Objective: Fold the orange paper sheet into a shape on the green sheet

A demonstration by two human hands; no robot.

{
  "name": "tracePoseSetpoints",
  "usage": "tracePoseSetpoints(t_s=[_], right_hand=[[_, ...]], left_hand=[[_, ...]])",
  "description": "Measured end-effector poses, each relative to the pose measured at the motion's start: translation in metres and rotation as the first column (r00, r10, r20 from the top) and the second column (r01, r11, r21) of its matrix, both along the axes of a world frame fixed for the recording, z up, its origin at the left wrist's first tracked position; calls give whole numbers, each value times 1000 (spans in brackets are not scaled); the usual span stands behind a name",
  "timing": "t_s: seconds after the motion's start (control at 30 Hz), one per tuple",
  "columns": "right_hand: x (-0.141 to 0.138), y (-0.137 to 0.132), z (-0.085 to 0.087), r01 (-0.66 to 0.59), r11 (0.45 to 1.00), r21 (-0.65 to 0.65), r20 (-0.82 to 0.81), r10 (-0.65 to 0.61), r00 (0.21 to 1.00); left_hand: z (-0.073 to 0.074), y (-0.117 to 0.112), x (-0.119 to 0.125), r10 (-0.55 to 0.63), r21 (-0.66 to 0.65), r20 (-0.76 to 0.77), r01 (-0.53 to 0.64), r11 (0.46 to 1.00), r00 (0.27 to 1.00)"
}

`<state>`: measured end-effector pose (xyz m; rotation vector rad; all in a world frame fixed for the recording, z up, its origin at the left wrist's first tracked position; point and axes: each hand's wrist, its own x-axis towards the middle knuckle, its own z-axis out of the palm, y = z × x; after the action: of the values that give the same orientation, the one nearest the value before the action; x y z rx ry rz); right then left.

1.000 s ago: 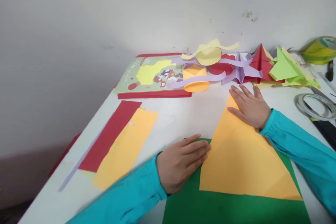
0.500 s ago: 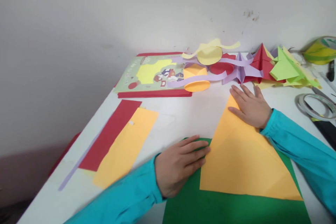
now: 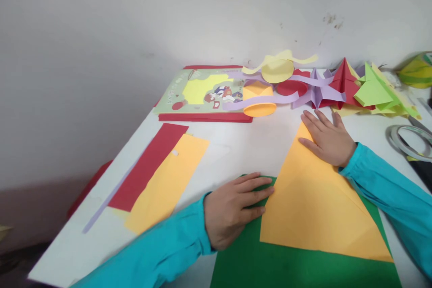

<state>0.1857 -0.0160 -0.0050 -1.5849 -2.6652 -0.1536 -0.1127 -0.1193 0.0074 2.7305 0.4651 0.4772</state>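
A folded sheet of orange paper point(image 3: 317, 211) lies on a larger green sheet point(image 3: 290, 270) at the front of the white table. My right hand point(image 3: 327, 137) rests flat over its far corner, fingers spread and pointing away from me. At the paper's left edge, my left hand point(image 3: 238, 204) lies with its fingers stretched out, the fingertips touching the orange edge and partly covering the green sheet. Neither hand grips anything. A faint slanting fold line shows on the right part of the orange paper.
Red point(image 3: 148, 171) and orange strips point(image 3: 172, 180) lie on the left. Behind are a picture pad point(image 3: 199, 94), curled paper shapes point(image 3: 278, 72) and a folded red paper piece point(image 3: 344, 78). Tape rolls point(image 3: 413, 141) sit at the right. A wall point(image 3: 168, 13) stands behind the table point(image 3: 229, 144).
The camera view has shifted slightly, so everything on the table appears a little farther right. Both hands stay in nearly the same places on the orange paper.
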Motion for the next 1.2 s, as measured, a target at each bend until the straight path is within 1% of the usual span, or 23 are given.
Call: tracePoseSetpoints(t_s=[0.07, 0.23, 0.33, 0.4, 0.47, 0.53, 0.63, 0.73, 0.83, 0.9, 1.03, 1.2], right_hand=[[0, 0, 0, 1, 1000, 7, 9, -1, 1000], [-1, 0, 1, 24, 1000, -19, 25, -23, 999], [-2, 0, 1, 20, 1000, -20, 15, -20, 1000], [-2, -1, 1, 17, 1000, -10, 10, -17, 1000], [-2, -1, 1, 14, 1000, -1, 6, -14, 1000], [-3, -2, 2, 11, 1000, 6, 7, -11, 1000], [-4, -2, 2, 21, 1000, 1, 19, -21, 1000], [-5, -2, 3, 26, 1000, -12, 10, -26, 1000], [-5, -2, 2, 19, 1000, -13, -11, -19, 1000], [-4, -2, 2, 19, 1000, -15, -20, -19, 1000], [-4, -2, 0, 11, 1000, -2, -40, -11, 999], [-4, -2, 1, 21, 1000, -5, -18, -21, 1000]], left_hand=[[2, 0, 0, -4, -19, -22, 4, 1000, 1000], [6, 4, -3, -40, -77, -8, 39, 996, 999], [5, 11, -5, -87, -137, 23, 89, 987, 996], [3, 15, -5, -96, -151, 46, 101, 983, 994], [0, 18, -2, -51, -111, 48, 56, 992, 998], [-4, 19, 4, 37, -38, 19, -37, 999, 999], [-6, 20, 17, 160, 39, -49, -158, 987, 986], [-5, 23, 28, 216, 64, -120, -210, 976, 969], [-2, 29, 35, 218, 59, -187, -210, 976, 958], [0, 33, 37, 207, 46, -201, -202, 978, 958], [7, 35, 38, 178, 31, -155, -175, 984, 972], [11, 28, 38, 176, 42, -99, -172, 984, 979]])
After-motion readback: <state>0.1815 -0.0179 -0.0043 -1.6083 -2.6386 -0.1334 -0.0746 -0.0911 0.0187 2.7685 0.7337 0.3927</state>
